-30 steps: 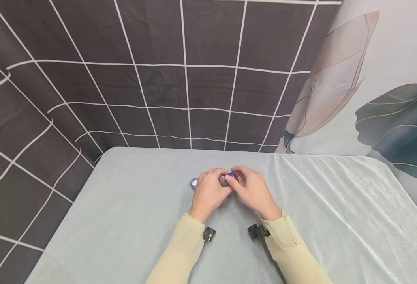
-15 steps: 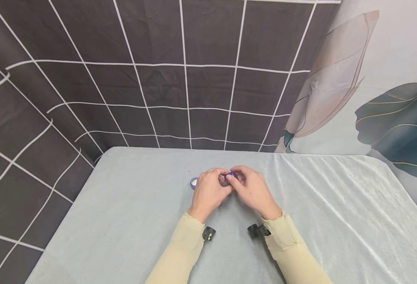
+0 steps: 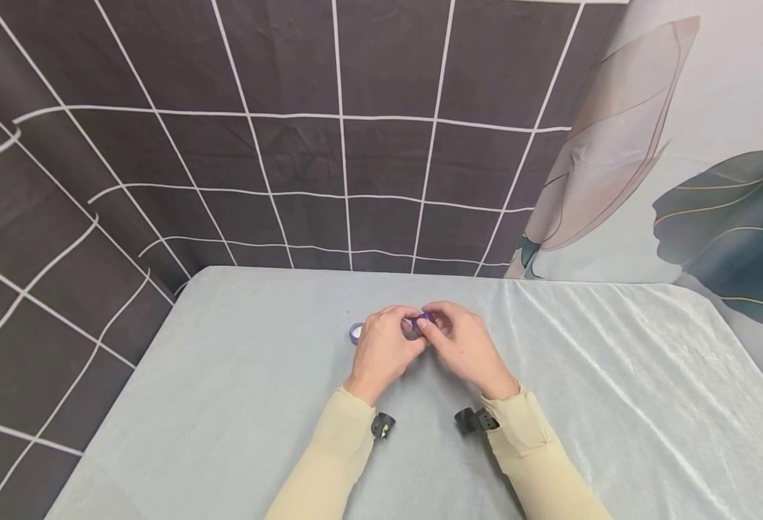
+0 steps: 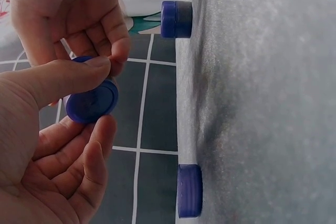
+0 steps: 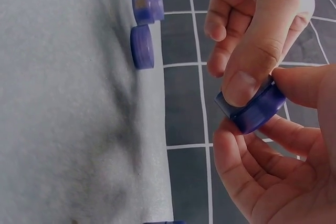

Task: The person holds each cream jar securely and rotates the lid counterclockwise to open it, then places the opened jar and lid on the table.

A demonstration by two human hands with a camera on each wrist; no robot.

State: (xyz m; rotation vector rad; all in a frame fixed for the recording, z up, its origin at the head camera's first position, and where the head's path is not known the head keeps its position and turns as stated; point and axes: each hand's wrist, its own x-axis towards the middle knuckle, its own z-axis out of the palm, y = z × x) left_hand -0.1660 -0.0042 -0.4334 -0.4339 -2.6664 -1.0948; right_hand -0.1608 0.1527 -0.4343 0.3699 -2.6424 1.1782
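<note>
Presently, fingers (image 4: pixel 100 64) of both hands pinch 1 small blue cap (image 4: pixel 92 101), held in the air just above the bench (image 3: pixel 238 375) at its far middle. Left hand (image 3: pixel 381 350): thumb on top, fingers curled beneath. Right hand (image 3: pixel 462 347): thumb and forefinger on the rim.

Risk, judged: the cap is smooth and shallow, so a slight twist could squirt it from the fingertips; once dropped it may roll on edge off the bench.

Cap: round, hard glossy plastic, flat-faced. 2 further blue caps (image 5: pixel 142 46) lie close together on the bench beyond the left hand. Bench cover: pale, soft, velvety cloth. Backdrop (image 3: pixel 277 144): dark cloth, white grid.
</note>
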